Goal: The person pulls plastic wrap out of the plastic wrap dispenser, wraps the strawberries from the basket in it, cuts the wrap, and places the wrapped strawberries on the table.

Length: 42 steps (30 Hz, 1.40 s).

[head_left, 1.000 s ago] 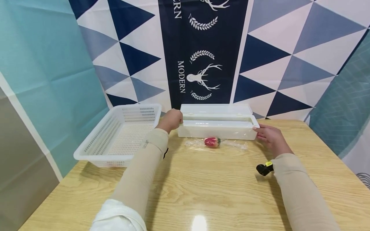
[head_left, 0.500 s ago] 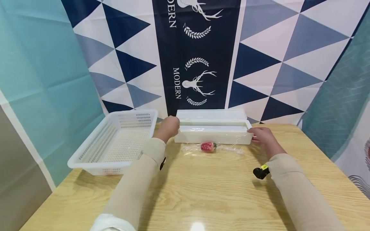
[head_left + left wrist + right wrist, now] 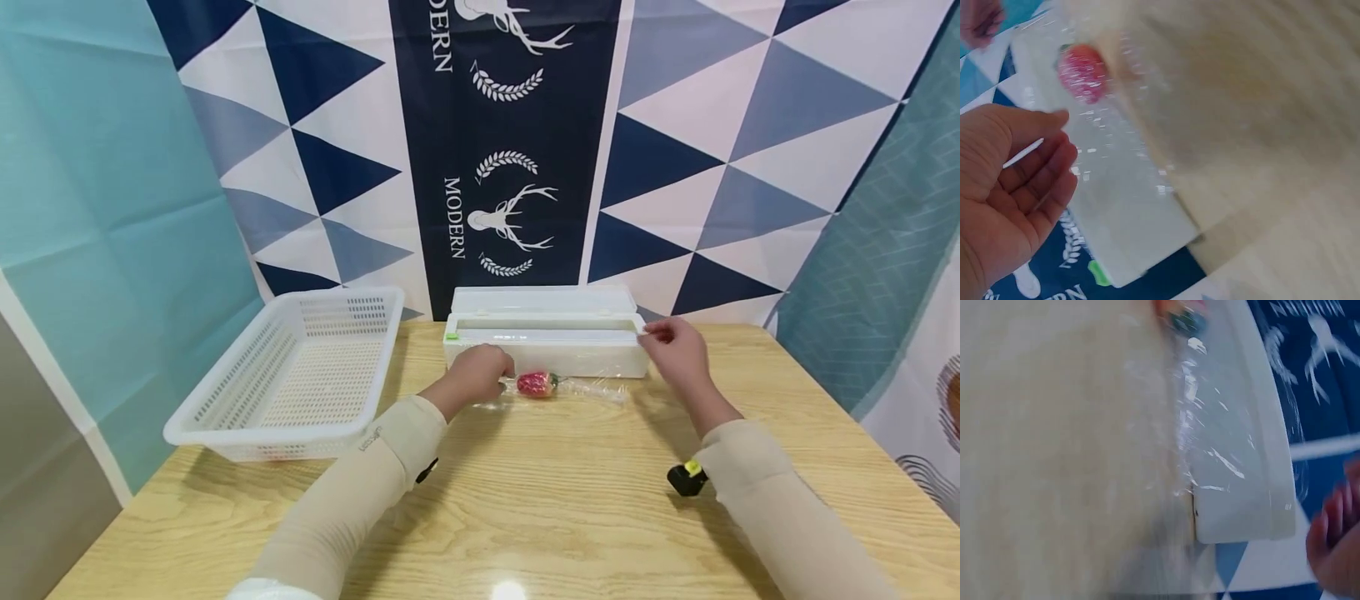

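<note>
Find the left hand (image 3: 480,371) moved nearer since half a second ago — off the left end of the long white plastic box (image 3: 547,360) and down to just left of the red, strawberry-shaped, green-ended object (image 3: 535,384). Can now see a small bright-green tab (image 3: 452,337) on the box's left end, uncovered by that move.

See the red object lying along the near side of the box, wrapped in clear, crinkled plastic film (image 3: 596,389) trailing out to left and right, its green end to the right. Find the box itself with its white lid (image 3: 543,298) raised on the far side and a white bar lying lengthwise inside.

See the left hand's fingers loosely bent in its wrist view, thumb parted from them, nothing visibly gripped. Find the right hand (image 3: 678,342) by the box's right end, fingers bent — cannot tell whether film is pinched there or let go.

Farther out, see a white perforated plastic basket (image 3: 277,436) to the left, on the same pale wood-grained table (image 3: 525,500). Note beige sleeves (image 3: 780,492) on both arms, and behind everything, a hanging cloth (image 3: 510,217) in navy, white and grey-blue, printed with stag heads.
</note>
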{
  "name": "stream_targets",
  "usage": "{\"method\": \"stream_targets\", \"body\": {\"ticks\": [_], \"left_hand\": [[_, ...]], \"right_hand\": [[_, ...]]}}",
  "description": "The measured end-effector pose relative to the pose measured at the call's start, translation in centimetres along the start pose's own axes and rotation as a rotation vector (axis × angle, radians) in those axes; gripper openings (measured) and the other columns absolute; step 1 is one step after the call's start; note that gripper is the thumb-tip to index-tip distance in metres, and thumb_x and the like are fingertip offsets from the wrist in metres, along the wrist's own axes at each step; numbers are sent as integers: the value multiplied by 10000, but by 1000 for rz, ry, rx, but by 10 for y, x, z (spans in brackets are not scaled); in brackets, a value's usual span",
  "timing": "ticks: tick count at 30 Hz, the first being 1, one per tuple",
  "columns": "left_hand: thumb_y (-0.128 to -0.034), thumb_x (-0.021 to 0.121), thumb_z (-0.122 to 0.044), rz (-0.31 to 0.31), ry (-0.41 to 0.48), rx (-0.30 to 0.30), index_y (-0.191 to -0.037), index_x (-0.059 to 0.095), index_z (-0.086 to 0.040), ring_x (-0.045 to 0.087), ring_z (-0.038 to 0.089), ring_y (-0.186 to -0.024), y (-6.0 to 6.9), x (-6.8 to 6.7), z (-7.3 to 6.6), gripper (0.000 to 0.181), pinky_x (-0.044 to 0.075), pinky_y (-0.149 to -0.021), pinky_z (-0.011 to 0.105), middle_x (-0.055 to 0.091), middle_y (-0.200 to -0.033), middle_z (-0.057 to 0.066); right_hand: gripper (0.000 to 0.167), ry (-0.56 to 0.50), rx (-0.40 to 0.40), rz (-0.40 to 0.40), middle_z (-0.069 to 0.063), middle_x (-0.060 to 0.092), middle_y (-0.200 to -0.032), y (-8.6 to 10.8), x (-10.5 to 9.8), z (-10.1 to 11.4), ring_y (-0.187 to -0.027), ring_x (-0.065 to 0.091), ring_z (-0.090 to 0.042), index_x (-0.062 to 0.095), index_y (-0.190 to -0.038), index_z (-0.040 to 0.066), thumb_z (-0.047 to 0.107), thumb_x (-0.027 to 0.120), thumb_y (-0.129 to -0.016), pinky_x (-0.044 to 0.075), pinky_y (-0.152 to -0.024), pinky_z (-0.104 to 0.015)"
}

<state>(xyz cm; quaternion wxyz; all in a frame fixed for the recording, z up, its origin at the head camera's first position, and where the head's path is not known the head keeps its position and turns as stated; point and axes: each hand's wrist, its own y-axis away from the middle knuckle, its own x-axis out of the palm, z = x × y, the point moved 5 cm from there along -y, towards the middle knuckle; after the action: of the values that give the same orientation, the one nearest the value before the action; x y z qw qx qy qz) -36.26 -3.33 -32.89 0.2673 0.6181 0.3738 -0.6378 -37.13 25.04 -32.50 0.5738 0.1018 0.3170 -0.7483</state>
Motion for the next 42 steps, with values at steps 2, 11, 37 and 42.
{"method": "stream_targets", "body": {"ticks": [2,11,37,42], "left_hand": [[-784,746,-37,6,10,23,-1005,760,-113,649,164,-976,-1,6,1,234,502,-878,290,722,-1003,-12],[-759,820,-153,-13,6,57,-939,702,-141,561,117,-790,-22,25,-13,215,482,-777,258,638,-835,-70],[-827,771,-190,8,-31,166,-891,707,-135,467,74,-648,14,23,-50,106,401,-585,191,569,-712,-83],[-787,787,-208,10,-13,193,-894,708,-146,477,58,-656,28,23,-56,147,400,-588,190,551,-713,-104]], "right_hand": [[131,97,-222,125,-97,618,-868,8,15,16,-754,520,-142,639,-969,-48,9,656,-852,447,-661,-237],[249,441,-595,503,-115,671,-954,27,94,44,-898,626,-301,671,-992,4,10,755,-757,512,-827,-456],[168,428,-610,603,24,643,-802,64,83,52,-708,573,-101,683,-947,62,10,739,-798,504,-646,-285],[177,393,-651,649,39,639,-806,80,79,55,-680,545,-61,676,-938,70,-13,723,-788,484,-614,-256]]}}
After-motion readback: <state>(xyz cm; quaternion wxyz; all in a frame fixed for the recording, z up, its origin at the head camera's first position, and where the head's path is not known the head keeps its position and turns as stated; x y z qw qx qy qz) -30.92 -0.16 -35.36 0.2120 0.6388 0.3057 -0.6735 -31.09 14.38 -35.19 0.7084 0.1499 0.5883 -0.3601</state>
